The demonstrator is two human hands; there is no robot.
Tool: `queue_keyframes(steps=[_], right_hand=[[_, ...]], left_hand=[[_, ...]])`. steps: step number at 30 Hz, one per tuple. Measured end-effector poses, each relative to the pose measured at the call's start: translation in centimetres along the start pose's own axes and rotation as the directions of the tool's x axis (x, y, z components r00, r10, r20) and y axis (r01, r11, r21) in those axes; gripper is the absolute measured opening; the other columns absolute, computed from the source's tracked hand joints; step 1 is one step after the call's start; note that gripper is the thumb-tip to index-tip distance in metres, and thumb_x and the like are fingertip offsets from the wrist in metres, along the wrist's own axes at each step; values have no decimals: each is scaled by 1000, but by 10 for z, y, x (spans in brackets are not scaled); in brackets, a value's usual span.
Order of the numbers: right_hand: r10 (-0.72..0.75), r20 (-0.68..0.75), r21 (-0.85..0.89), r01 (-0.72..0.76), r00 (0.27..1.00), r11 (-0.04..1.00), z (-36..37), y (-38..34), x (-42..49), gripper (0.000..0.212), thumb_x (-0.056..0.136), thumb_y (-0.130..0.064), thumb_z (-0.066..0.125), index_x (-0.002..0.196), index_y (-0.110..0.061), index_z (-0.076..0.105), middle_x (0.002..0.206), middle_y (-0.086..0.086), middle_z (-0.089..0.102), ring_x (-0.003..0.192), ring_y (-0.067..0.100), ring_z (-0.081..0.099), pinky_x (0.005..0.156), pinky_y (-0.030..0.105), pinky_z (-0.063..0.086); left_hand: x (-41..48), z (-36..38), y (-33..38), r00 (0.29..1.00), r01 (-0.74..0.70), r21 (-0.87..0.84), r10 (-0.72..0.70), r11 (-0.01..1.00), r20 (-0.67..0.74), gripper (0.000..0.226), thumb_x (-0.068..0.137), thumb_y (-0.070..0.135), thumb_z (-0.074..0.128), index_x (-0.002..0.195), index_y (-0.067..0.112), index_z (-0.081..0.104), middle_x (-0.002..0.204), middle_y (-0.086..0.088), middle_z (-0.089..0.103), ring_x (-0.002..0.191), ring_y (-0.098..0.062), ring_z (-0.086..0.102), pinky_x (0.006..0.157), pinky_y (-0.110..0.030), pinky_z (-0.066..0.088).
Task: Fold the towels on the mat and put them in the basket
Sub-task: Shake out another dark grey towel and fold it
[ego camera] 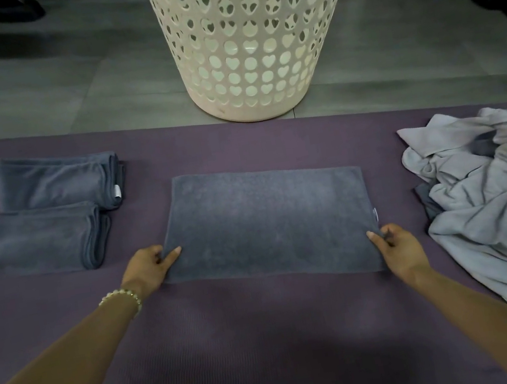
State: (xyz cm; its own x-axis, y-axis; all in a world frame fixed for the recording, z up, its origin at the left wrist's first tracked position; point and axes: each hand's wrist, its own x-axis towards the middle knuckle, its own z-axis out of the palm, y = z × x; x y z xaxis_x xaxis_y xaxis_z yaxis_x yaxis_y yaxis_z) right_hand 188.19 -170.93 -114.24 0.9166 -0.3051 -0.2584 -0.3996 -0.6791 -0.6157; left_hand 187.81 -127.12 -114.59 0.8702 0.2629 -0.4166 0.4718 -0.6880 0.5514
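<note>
We have two folded towels (55,183) at the mat's (268,338) left, and we see none in the basket (255,42) yet. Our left hand (149,268) and right hand (398,247) each pinch a near corner of the flat grey towel (266,219) mid-mat. A crumpled pile (495,193) still waits on the right.
</note>
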Motion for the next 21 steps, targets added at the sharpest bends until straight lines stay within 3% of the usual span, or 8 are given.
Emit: queue_keyframes(steps=[3, 5, 8, 11, 14, 16, 18, 21], right_hand=[[-108, -205, -103, 88, 973, 991, 7, -10, -10, 21, 91, -27, 60, 96, -8, 53, 87, 5, 58, 86, 31, 56, 69, 36, 41], [-323, -230, -235, 270, 918, 934, 24, -23, -17, 28, 91, -23, 61, 111, -4, 57, 114, 15, 59, 107, 35, 54, 90, 44, 43], [-507, -27, -324, 472, 862, 820, 64, -54, -24, 47, 95, -36, 38, 129, -9, 56, 142, 12, 48, 132, 31, 43, 110, 41, 29], [-495, 256, -350, 557, 830, 754, 103, -88, -32, 74, 87, -51, 0, 149, -21, 28, 160, 1, 13, 147, 21, 9, 117, 39, 2], [-484, 362, -411, 602, 797, 684, 119, -81, -31, 81, 84, -63, -21, 152, -27, 5, 160, -4, -1, 147, 18, -8, 116, 37, -15], [-509, 331, -483, 606, 794, 632, 110, -59, -26, 68, 94, -60, -2, 151, -27, 12, 159, -3, 14, 146, 18, 3, 117, 40, -7], [-497, 259, -511, 554, 828, 657, 92, -32, -19, 62, 95, -54, 22, 149, -24, 25, 155, -2, 28, 143, 17, 14, 115, 41, 2], [-433, 153, -533, 443, 888, 721, 57, 2, -9, 67, 94, -58, 18, 149, -20, 27, 155, -4, 26, 144, 14, 14, 116, 35, 4]], left_hand=[[-8, 6, 14, 972, 8, 141, 26, 990, -232, 39, 88, 47, 57, 84, 9, 49, 77, -7, 56, 76, -29, 54, 63, -35, 42], [-13, 20, 29, 877, -188, 246, 276, 951, -394, 38, 90, 42, 51, 101, 6, 52, 94, -13, 56, 86, -33, 53, 73, -42, 44], [-19, 60, 61, 799, -467, 403, 571, 787, -190, 56, 89, 44, 33, 127, 9, 53, 126, -14, 56, 117, -35, 51, 100, -50, 39], [-22, 97, 89, 851, -497, 448, 518, 743, 84, 74, 85, 51, 1, 150, 24, 23, 158, -1, 19, 146, -25, 12, 116, -51, 3], [-18, 115, 87, 893, -421, 510, 441, 751, 88, 71, 80, 55, -11, 148, 34, -6, 159, 7, -5, 147, -23, -10, 111, -54, -15], [-13, 114, 79, 910, -372, 549, 410, 748, 58, 67, 81, 59, -10, 144, 38, -13, 158, 10, -11, 146, -24, -12, 108, -56, -18], [-8, 105, 72, 938, -294, 545, 348, 785, 4, 67, 80, 62, -11, 143, 40, -18, 155, 12, -18, 146, -25, -14, 108, -58, -19], [1, 90, 57, 958, -208, 545, 282, 812, -55, 69, 78, 64, -12, 143, 40, -21, 155, 12, -19, 145, -25, -17, 108, -56, -19]])
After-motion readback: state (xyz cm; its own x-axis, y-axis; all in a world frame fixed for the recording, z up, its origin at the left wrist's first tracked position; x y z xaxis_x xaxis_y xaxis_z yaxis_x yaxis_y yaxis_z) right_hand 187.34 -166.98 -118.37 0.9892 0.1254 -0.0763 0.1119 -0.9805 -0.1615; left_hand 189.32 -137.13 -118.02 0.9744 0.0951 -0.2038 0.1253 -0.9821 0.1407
